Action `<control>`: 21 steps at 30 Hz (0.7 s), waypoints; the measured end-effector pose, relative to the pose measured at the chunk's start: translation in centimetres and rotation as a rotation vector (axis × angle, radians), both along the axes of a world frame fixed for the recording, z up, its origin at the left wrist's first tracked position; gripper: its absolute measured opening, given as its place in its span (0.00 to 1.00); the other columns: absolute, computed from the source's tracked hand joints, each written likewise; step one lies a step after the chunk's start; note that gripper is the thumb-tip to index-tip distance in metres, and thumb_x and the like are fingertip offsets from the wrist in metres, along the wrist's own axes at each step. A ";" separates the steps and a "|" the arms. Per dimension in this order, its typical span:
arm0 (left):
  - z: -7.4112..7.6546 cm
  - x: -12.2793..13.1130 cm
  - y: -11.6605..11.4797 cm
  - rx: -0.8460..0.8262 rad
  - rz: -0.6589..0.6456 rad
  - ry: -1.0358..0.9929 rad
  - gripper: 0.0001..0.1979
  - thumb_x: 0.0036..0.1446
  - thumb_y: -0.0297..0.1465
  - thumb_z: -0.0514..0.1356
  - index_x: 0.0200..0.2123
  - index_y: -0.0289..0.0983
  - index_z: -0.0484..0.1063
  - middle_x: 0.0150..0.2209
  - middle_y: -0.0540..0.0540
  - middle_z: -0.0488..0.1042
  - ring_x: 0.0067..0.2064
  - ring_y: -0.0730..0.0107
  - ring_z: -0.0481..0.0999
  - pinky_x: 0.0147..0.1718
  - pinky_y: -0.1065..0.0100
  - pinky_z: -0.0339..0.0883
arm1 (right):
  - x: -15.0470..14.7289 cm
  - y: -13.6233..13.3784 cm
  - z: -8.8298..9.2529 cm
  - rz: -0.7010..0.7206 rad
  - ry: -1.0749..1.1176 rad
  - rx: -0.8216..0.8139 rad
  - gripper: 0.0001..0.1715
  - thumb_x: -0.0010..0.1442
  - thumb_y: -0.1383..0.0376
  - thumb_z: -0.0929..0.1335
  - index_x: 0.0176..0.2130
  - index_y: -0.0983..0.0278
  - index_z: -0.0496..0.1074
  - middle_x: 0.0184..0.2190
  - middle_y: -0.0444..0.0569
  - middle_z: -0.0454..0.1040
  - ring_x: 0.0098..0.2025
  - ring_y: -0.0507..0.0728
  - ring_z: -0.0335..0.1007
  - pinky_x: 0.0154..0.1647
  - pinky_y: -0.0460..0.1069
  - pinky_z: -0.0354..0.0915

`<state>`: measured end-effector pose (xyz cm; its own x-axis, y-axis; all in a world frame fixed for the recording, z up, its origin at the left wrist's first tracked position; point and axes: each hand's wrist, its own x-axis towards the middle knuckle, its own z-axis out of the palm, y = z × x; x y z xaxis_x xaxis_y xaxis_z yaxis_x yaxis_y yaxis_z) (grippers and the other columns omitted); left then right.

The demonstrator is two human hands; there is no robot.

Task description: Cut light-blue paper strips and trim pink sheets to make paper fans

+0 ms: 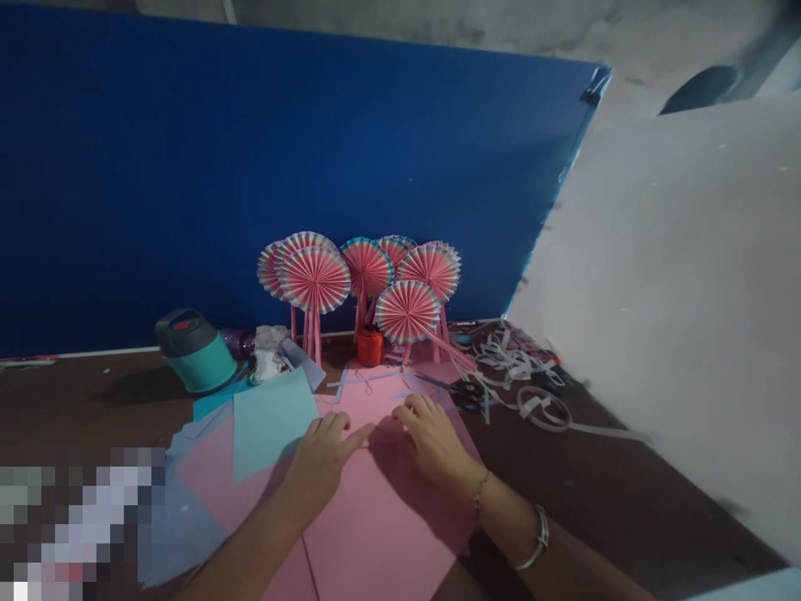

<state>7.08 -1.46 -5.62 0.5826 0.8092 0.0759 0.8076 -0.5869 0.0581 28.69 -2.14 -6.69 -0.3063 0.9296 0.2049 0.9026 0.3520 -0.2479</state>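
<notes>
Pink paper [388, 509] lies in front of me, running from the near edge of the view toward the upright fans. My left hand [319, 459] is on its left side, fingers curled in and thumb stretched toward the right hand. Across a small gap, my right hand [431, 438] bends its fingers down onto the same paper; its thumb is mostly hidden. Both hands appear to grip the paper between them, where a faint crease line shows. A light blue sheet [272, 417] lies beside my left hand. Black-handled scissors [468, 392] lie just beyond my right hand.
Pink pleated paper fans [314, 280] stand at the back before a blue board [281, 150]. A red spool [370, 345] sits among them. A teal and black container [195, 351] stands left. Tangled white strips [510, 355] lie right, near a white panel [682, 317].
</notes>
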 end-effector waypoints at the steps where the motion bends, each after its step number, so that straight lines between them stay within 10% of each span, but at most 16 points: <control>1: 0.0 0.3 -0.2 0.005 -0.039 0.032 0.24 0.59 0.17 0.49 0.52 0.45 0.70 0.43 0.44 0.71 0.45 0.61 0.68 0.42 0.61 0.61 | -0.3 -0.2 0.3 0.031 -0.056 0.002 0.13 0.59 0.74 0.64 0.43 0.63 0.72 0.44 0.53 0.69 0.46 0.59 0.61 0.44 0.52 0.54; 8: 0.5 0.8 -0.6 -0.030 -0.094 0.081 0.21 0.56 0.18 0.52 0.48 0.43 0.73 0.41 0.44 0.72 0.43 0.61 0.67 0.39 0.61 0.59 | -0.7 -0.6 1.8 0.218 -0.225 -0.176 0.13 0.60 0.73 0.64 0.42 0.65 0.75 0.38 0.52 0.73 0.42 0.58 0.63 0.41 0.53 0.52; 21: 1.6 -1.8 1.4 -0.121 0.262 0.084 0.15 0.51 0.18 0.52 0.27 0.37 0.77 0.34 0.42 0.76 0.43 0.60 0.70 0.41 0.61 0.58 | -0.1 -0.4 1.6 0.226 -0.326 -0.143 0.12 0.58 0.74 0.64 0.40 0.68 0.74 0.39 0.56 0.73 0.41 0.58 0.65 0.38 0.52 0.56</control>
<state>5.33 -0.03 -4.00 0.3526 0.9332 -0.0698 0.9357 -0.3504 0.0416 28.60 -2.52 -5.05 -0.5334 0.8435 -0.0633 0.8457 0.5331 -0.0228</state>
